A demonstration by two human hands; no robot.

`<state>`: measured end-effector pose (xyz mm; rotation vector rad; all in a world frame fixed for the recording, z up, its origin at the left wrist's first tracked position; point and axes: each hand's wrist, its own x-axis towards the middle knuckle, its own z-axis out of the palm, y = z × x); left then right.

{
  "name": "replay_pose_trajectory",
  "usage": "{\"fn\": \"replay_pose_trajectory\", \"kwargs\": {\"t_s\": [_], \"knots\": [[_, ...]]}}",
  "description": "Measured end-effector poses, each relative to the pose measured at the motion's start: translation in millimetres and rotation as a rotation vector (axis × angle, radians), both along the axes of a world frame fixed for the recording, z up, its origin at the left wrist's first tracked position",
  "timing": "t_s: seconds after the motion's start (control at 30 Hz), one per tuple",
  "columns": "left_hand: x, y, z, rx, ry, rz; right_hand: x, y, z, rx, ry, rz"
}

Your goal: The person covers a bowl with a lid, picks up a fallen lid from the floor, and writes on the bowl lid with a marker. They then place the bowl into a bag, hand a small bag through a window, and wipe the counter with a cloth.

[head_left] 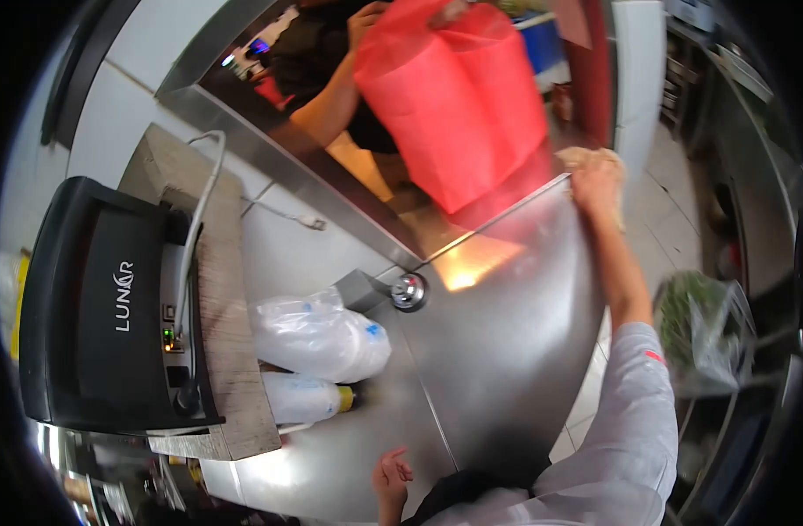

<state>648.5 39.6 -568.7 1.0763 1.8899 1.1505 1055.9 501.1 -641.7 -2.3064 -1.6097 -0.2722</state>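
Observation:
My right hand [597, 181] reaches out to the far right corner of the steel counter [498, 342]. It grips a beige cloth [619, 167], part of which hangs over the edge. My left hand [391, 476] is low, close to my body at the counter's near side. Its fingers are loosely bent and partly apart, with nothing seen in them. A call bell [409, 292] stands on the counter by the wall, and plastic-wrapped white packs [331, 342] lie beside it.
Across the serving opening, another person's arm [327, 105] is beside a raised red bag [458, 105]. A black LUNAR machine [112, 307] with a cable sits on a shelf [235, 351] at left. Greens in a clear bag [704, 329] are to my right, beyond the floor [669, 202].

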Motion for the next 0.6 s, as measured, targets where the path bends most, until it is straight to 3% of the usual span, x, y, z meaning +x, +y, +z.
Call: {"fn": "replay_pose_trajectory", "kwargs": {"t_s": [0.03,0.1,0.17,0.2,0.23,0.27,0.3,0.33,0.37,0.4,0.43,0.5,0.57,0.6], "knots": [[1,-1,-2,0.018,0.017,0.026,11,10,-7,0.124,-0.126,-0.124],[3,-9,-1,0.032,0.037,0.086,42,34,-19,0.085,0.340,-0.144],[6,-10,4,-0.018,0.091,0.087,44,24,-9,0.050,0.407,-0.176],[4,-16,2,-0.025,0.082,0.120,49,14,-4,0.035,0.558,-0.072],[-3,-20,-5,-0.042,0.046,0.085,87,45,-79,0.008,0.298,-0.038],[-7,-26,-12,-0.060,0.007,0.060,67,2,-41,0.426,0.734,0.514],[-9,-29,-14,-0.071,0.018,0.023,46,-25,-33,0.385,1.237,0.383],[-10,-30,-13,-0.081,0.024,-0.014,57,-33,-46,0.055,1.165,0.190],[-10,-30,-10,-0.081,0.002,-0.059,55,-50,-70,0.094,1.419,0.229],[-10,-30,-7,-0.077,-0.022,-0.114,34,-88,-69,0.198,1.243,0.186],[-10,-33,-3,-0.086,-0.092,-0.138,30,-116,-98,0.127,1.442,0.217],[-15,-31,-2,-0.056,-0.177,-0.148,-18,-215,-54,-0.058,1.339,0.121],[-29,-39,-2,-0.074,-0.083,-0.265,-45,-293,-21,-0.365,1.183,0.092],[-40,-43,-1,-0.065,-0.092,-0.249,-56,-326,6,-0.459,0.999,0.192]]}}
